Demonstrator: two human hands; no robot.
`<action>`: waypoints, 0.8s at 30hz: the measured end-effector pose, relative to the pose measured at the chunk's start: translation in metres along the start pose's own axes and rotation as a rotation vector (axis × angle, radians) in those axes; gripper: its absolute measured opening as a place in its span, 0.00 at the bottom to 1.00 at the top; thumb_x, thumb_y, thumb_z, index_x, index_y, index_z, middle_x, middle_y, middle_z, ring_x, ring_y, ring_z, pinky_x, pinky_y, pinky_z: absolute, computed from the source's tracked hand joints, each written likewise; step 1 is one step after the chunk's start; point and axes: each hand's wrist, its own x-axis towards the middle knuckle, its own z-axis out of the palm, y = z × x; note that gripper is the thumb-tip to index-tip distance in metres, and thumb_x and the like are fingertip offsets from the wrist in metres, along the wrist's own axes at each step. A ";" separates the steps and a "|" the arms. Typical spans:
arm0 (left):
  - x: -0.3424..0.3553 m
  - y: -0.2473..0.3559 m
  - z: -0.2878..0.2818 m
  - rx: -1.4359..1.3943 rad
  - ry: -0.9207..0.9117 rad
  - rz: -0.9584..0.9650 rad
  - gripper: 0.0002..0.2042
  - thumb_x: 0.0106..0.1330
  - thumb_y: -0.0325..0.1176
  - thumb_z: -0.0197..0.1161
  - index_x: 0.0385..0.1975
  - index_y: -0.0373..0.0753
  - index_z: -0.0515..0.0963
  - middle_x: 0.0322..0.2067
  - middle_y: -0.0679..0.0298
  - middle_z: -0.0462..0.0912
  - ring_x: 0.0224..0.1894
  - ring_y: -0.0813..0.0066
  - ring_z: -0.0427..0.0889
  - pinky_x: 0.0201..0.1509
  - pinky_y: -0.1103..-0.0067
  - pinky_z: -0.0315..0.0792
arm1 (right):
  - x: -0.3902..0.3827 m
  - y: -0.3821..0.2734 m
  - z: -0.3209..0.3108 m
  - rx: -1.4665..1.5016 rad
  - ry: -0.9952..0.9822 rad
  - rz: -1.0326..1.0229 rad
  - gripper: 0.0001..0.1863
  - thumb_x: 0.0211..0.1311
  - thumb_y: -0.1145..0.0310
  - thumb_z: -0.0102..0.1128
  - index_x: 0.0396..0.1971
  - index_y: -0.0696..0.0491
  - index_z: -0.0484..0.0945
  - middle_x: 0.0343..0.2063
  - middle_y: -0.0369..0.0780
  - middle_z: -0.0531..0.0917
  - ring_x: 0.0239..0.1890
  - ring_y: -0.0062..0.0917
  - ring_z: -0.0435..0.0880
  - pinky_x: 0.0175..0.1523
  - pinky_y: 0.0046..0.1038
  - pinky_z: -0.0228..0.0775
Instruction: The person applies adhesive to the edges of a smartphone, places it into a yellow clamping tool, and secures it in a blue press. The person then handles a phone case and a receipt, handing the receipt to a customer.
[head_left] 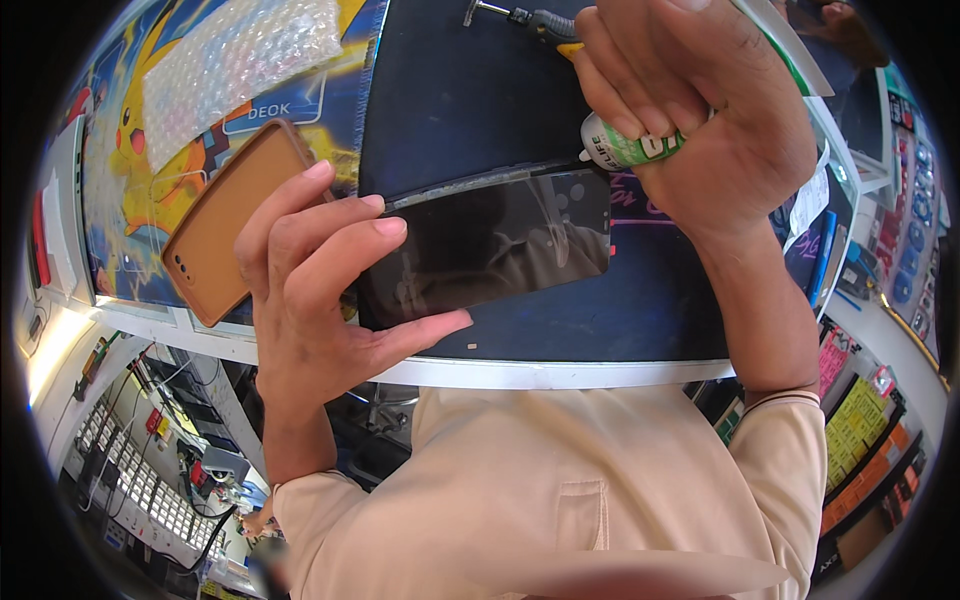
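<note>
A dark smartphone [490, 245] lies at a slant over the black work mat [460, 95], its glossy screen facing up. My left hand [315, 285] grips its left end, fingertips at the far edge and thumb along the near edge. My right hand [730, 130] is closed around a small white-and-green glue tube [632, 143], held tilted above the phone's far right corner. The tube's narrow nozzle points at the phone's far long edge; whether they touch, I cannot tell. Along that edge runs a greyish strip [460, 188].
Left of the phone lies a brown phone case [235, 235], beside bubble wrap [245, 75] on a colourful cartoon mat [120, 240]. A hand tool [520, 17] with a metal tip is at the back. The table's white front edge [530, 375] borders my body.
</note>
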 end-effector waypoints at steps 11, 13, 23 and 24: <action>-0.001 -0.001 0.003 -0.040 0.025 -0.021 0.43 0.37 0.48 0.90 0.57 0.49 0.74 0.51 0.64 0.83 0.67 0.54 0.72 0.70 0.66 0.67 | -0.001 0.001 -0.014 0.001 -0.081 -0.054 0.23 0.75 0.59 0.59 0.17 0.51 0.71 0.10 0.32 0.63 0.12 0.17 0.61 0.22 0.23 0.57; -0.001 -0.001 0.003 -0.032 0.020 -0.012 0.43 0.37 0.49 0.90 0.57 0.49 0.74 0.52 0.64 0.82 0.67 0.54 0.72 0.70 0.66 0.67 | -0.002 -0.002 -0.013 0.004 -0.042 -0.027 0.23 0.75 0.59 0.60 0.17 0.51 0.71 0.10 0.32 0.63 0.12 0.18 0.61 0.22 0.23 0.57; -0.001 -0.001 0.002 -0.017 0.012 -0.003 0.44 0.38 0.50 0.90 0.57 0.49 0.73 0.52 0.65 0.82 0.67 0.55 0.72 0.70 0.66 0.65 | -0.005 0.003 -0.014 -0.011 -0.046 -0.083 0.20 0.76 0.61 0.60 0.22 0.54 0.76 0.12 0.33 0.67 0.12 0.16 0.62 0.22 0.21 0.58; -0.002 -0.001 0.002 -0.006 0.008 0.000 0.44 0.38 0.50 0.90 0.57 0.49 0.72 0.52 0.65 0.82 0.67 0.55 0.72 0.70 0.66 0.65 | -0.005 0.004 -0.016 -0.013 -0.047 -0.089 0.19 0.76 0.61 0.60 0.22 0.54 0.76 0.12 0.32 0.67 0.12 0.16 0.62 0.22 0.21 0.58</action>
